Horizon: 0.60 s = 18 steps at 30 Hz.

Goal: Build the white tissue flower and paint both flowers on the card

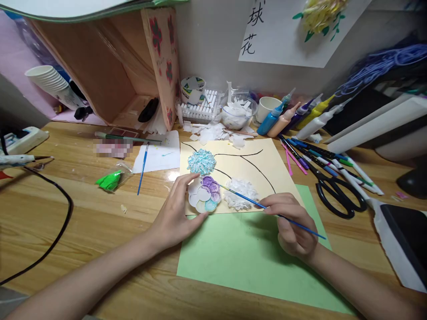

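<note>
Our right grip point(296, 224) holds brush point(243, 198), left grip point(174, 216) palette point(204, 195); its twelve-o'clock blue flower point(201, 162) looks painted, three-o'clock white flower point(239, 203) bare.

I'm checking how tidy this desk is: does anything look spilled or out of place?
Yes: loose white paper scraps lie in front of the clear bowl, some overlapping the cream sheet's top edge. They look spilled, since similar scraps sit inside the bowl.
</note>
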Motion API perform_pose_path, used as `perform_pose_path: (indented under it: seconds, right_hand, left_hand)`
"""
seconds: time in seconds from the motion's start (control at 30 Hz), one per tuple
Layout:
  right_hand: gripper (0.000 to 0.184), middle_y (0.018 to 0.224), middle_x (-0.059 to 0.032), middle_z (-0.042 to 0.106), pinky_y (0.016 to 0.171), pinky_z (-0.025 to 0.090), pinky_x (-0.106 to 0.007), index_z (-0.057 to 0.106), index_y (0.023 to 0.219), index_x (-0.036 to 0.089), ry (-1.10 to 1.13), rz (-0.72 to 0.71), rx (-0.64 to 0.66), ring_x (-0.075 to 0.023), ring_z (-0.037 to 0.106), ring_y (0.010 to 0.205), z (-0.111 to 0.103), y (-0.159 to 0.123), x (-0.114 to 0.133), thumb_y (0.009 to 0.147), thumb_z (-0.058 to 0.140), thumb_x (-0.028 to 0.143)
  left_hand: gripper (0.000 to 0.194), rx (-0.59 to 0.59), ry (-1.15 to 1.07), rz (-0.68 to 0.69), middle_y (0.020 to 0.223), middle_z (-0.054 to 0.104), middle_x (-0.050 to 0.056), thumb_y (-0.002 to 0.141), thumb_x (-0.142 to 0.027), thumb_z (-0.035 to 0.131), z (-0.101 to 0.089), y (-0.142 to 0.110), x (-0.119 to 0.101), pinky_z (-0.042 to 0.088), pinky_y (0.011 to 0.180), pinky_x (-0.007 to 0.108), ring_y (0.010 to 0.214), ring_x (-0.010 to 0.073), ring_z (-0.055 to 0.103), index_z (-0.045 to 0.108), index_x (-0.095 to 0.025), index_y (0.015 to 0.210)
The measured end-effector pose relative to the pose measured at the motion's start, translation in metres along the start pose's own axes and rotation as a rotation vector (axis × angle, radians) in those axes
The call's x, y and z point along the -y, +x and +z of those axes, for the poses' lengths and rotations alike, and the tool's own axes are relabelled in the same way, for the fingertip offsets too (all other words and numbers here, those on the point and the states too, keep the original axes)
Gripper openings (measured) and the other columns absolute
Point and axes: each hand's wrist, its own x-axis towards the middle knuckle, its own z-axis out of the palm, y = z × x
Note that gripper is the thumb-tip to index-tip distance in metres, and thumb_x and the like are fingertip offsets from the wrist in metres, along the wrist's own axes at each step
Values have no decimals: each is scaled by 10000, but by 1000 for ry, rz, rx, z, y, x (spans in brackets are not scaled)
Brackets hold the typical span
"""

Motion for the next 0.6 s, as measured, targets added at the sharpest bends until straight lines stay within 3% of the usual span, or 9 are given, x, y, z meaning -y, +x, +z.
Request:
perform_pose_path:
  seconds: [0.1, 0.27, 0.6]
  right_hand:
    - [288, 865, -59, 695, 649, 487, -336, 597, 1012, 243, -98, -72, 66, -206, 650, 777, 0, 5, 2, 800, 453, 113]
    - [314, 884, -62, 686, 693, 494, -323, 580, 1023, 222, -124, -53, 130, -193, 648, 822, 3, 9, 2, 777, 466, 65]
    - [318, 889, -68, 672, 710, 500, -324, 565, 1032, 208, -132, -73, 155, -187, 638, 835, 3, 8, 2, 777, 460, 50]
  left_hand:
    - [706, 22, -4, -13, 1328, 443, 105, 734, -243, 676, 1, 0, 1, 415, 1005, 452, 1200, 268, 454, 308, -240, 1337]
    - [704, 48, -5, -40, 1327, 446, 95, 724, -228, 681, 2, -1, 2, 397, 1030, 443, 1218, 257, 438, 317, -242, 1326]
    - [704, 45, -3, -20, 1320, 453, 102, 718, -218, 684, 1, 0, 2, 401, 1026, 441, 1218, 264, 441, 327, -237, 1324]
